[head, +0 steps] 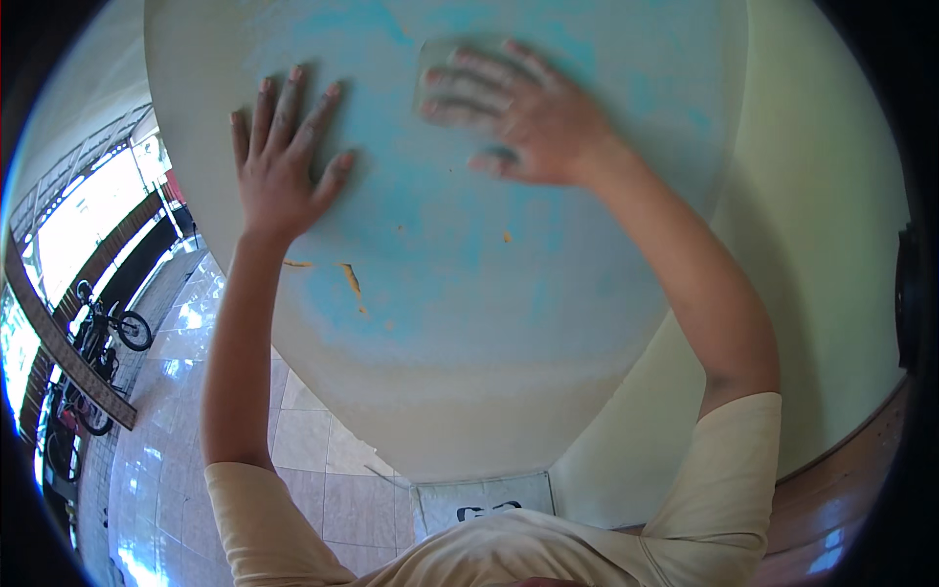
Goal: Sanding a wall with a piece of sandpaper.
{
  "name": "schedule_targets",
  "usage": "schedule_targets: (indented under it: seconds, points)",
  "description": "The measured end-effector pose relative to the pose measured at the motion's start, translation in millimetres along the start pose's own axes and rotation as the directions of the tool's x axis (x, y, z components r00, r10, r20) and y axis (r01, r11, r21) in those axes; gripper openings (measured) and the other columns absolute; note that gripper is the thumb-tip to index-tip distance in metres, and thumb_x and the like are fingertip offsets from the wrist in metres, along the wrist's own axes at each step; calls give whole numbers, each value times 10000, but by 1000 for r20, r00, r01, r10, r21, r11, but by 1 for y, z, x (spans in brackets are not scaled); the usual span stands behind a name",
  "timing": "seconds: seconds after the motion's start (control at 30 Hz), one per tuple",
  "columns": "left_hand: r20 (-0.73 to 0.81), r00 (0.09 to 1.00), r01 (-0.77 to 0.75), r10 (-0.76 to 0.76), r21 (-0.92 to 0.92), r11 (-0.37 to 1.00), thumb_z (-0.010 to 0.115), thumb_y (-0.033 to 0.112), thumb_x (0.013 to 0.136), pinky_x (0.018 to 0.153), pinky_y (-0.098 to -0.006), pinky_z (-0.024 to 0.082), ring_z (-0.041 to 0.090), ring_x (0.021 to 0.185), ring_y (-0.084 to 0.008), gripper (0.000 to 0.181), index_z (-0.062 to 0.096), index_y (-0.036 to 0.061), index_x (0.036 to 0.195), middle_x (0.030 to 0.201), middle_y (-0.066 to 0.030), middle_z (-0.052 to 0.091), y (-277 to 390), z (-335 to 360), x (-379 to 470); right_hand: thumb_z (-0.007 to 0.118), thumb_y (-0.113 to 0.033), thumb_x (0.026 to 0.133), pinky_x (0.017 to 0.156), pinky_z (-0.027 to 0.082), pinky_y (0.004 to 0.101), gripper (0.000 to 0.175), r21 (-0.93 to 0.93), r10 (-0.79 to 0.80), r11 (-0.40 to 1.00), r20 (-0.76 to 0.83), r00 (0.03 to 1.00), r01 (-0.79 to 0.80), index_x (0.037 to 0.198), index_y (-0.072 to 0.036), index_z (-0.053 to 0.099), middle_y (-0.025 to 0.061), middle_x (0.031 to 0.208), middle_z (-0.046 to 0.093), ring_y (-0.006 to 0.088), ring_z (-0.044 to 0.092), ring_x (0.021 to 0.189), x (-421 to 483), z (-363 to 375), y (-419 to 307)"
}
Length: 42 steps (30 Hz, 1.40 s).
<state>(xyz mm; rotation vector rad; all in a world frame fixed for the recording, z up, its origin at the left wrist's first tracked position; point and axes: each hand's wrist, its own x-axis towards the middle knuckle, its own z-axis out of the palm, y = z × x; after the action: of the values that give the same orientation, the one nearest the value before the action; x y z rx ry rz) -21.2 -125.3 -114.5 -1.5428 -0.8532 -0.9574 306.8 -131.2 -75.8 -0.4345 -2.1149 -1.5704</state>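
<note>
Before me stands a wall with patchy pale blue paint showing through a whitish coat. My left hand lies on its upper left part, fingers spread and nothing in them. Higher up and to the right, my right hand is pressed flat over a thin greyish pad or sheet; blur hides its exact kind, though it may be sandpaper. Below the hands, small yellowish chips mark the surface, and another chip sits nearer the middle.
A pale adjoining wall meets this one at the right corner. Below is a shiny tiled floor, with a whitish sheet or sack bearing black marks at the wall's foot. Motorcycles or bicycles stand far left near a fence.
</note>
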Motion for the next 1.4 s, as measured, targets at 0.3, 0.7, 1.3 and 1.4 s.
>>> schedule_targets:
  seconds: [0.3,0.7,1.3,1.4]
  points:
    - [-230,973,44,-29,62,997,365,664,963,1232,-527,103,202,1525,-241,635,344,398,1540,1639,35,267,-59,9,54,529,-429,964,1235,115,525,717,-403,170,893,-113,979,-201,1570,-144,274,98,1627,259,308,179,1518,46,-3,-4]
    - [114,925,358,-363,56,932,503,410,947,1251,-483,41,112,1542,-280,670,322,238,1568,1662,-74,189,-52,-53,98,485,-522,972,1243,104,502,741,-112,446,895,222,867,-431,1557,-107,300,117,1624,264,304,198,1511,127,-52,26]
    - [123,947,298,-297,4,954,538,409,931,1241,-495,57,139,1536,-302,671,372,196,1545,1651,-98,220,-53,-54,92,492,-527,966,1249,95,463,727,-75,467,882,15,884,-465,1553,-135,318,89,1613,299,264,197,1516,164,-39,28]
    - [96,953,292,-286,-61,954,538,411,929,1239,-500,64,146,1533,-311,674,370,197,1545,1648,-102,228,-55,-52,88,496,-539,961,1248,91,470,746,-78,621,777,-69,781,-625,1562,-143,299,89,1622,283,267,202,1515,174,-37,28]
